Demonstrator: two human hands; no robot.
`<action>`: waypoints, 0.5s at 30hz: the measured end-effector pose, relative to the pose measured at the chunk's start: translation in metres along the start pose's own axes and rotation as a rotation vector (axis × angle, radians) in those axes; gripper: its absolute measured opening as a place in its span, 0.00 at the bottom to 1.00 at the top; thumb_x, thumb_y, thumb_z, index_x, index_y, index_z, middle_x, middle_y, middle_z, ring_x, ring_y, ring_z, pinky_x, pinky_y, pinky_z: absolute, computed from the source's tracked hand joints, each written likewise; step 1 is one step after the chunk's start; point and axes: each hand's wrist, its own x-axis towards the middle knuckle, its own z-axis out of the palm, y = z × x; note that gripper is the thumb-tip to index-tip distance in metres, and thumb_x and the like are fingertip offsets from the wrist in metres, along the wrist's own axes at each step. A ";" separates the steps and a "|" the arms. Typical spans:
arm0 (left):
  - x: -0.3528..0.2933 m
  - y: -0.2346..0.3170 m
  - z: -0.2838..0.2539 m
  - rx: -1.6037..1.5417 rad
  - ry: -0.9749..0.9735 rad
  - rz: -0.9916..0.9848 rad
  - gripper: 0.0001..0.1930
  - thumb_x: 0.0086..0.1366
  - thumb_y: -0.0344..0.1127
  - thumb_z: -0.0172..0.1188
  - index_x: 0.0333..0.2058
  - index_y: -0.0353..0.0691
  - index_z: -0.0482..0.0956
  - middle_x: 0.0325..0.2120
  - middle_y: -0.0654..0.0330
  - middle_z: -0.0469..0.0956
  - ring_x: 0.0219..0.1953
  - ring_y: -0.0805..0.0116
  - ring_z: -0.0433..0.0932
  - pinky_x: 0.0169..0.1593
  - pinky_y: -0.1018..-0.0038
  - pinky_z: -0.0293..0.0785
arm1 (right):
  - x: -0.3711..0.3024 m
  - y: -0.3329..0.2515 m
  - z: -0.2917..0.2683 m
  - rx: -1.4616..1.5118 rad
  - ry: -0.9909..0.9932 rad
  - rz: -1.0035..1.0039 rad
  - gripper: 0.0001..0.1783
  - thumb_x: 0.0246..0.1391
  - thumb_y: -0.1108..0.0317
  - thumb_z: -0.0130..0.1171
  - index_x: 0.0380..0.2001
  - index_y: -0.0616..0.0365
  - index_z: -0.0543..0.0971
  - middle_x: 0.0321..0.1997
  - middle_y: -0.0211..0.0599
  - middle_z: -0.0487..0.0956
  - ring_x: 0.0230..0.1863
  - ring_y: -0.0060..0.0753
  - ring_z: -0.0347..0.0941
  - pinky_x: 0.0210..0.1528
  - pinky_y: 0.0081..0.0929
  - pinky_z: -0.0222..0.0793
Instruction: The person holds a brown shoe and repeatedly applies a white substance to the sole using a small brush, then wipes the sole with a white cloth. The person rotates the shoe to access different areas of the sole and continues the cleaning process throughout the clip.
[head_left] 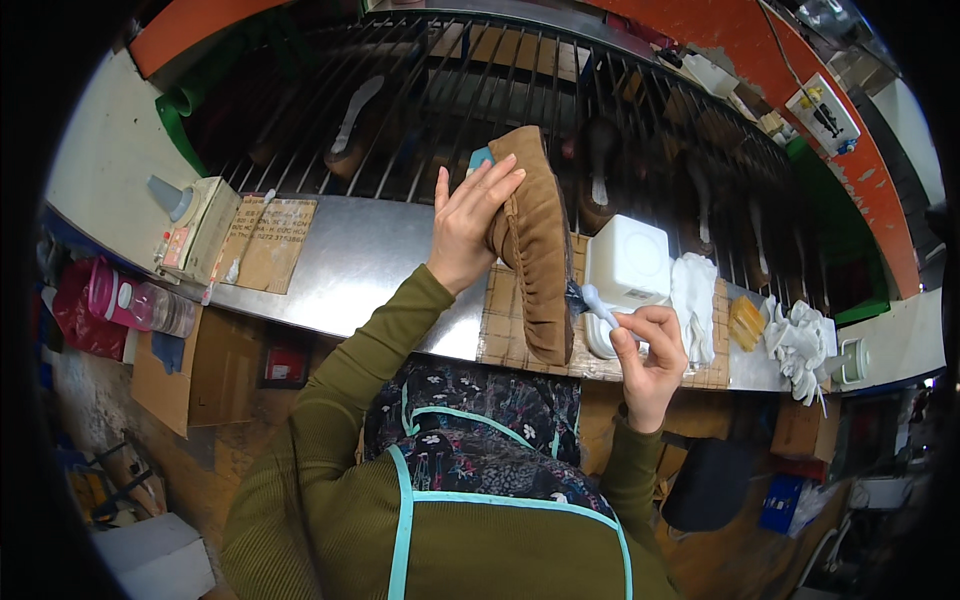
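Note:
A brown suede shoe upper (540, 250) with a gathered, stitched seam stands on edge before me, its long side facing right. My left hand (465, 225) is closed round its upper left side, thumb up and fingers across the suede. Behind those fingers a bit of light blue (481, 158) shows. My right hand (652, 362) pinches the pale handle of a small brush (597, 302). Its dark bristles meet or nearly meet the shoe's lower right edge. Close behind the brush stands a white square plastic container (628, 255).
A cardboard mat (500, 325) lies on the metal worktop (350, 265), with a white cloth (692, 300) on it. White gloves (800, 345) and a yellow block (746, 322) sit to the right. Beyond is a rack of metal bars (400, 150) with dark shoes below. A beige can (193, 235) stands left.

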 end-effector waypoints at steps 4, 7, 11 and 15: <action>0.005 0.002 -0.003 -0.004 -0.052 -0.047 0.37 0.46 0.27 0.69 0.57 0.53 0.68 0.59 0.65 0.69 0.61 0.56 0.67 0.65 0.40 0.41 | 0.000 -0.005 -0.004 -0.018 0.013 -0.015 0.09 0.46 0.75 0.67 0.34 0.63 0.83 0.32 0.30 0.72 0.28 0.18 0.64 0.29 0.16 0.61; 0.010 0.007 -0.003 -0.032 -0.074 -0.085 0.38 0.46 0.28 0.69 0.58 0.53 0.67 0.59 0.64 0.69 0.61 0.56 0.67 0.64 0.38 0.41 | 0.001 -0.009 -0.005 -0.024 0.037 -0.044 0.09 0.46 0.75 0.67 0.34 0.63 0.83 0.32 0.30 0.72 0.28 0.19 0.64 0.29 0.16 0.61; 0.016 0.013 -0.006 -0.072 -0.136 -0.150 0.39 0.46 0.31 0.71 0.58 0.52 0.66 0.57 0.61 0.71 0.59 0.56 0.69 0.63 0.37 0.44 | 0.008 -0.013 -0.006 0.005 0.068 -0.088 0.10 0.47 0.75 0.67 0.35 0.64 0.83 0.32 0.30 0.71 0.28 0.19 0.63 0.30 0.16 0.61; 0.020 0.026 -0.010 -0.125 -0.200 -0.209 0.38 0.48 0.36 0.72 0.58 0.52 0.64 0.52 0.60 0.75 0.53 0.55 0.75 0.62 0.39 0.50 | 0.020 -0.021 -0.004 0.004 0.098 -0.148 0.10 0.47 0.76 0.67 0.35 0.64 0.83 0.33 0.30 0.70 0.29 0.19 0.64 0.30 0.16 0.61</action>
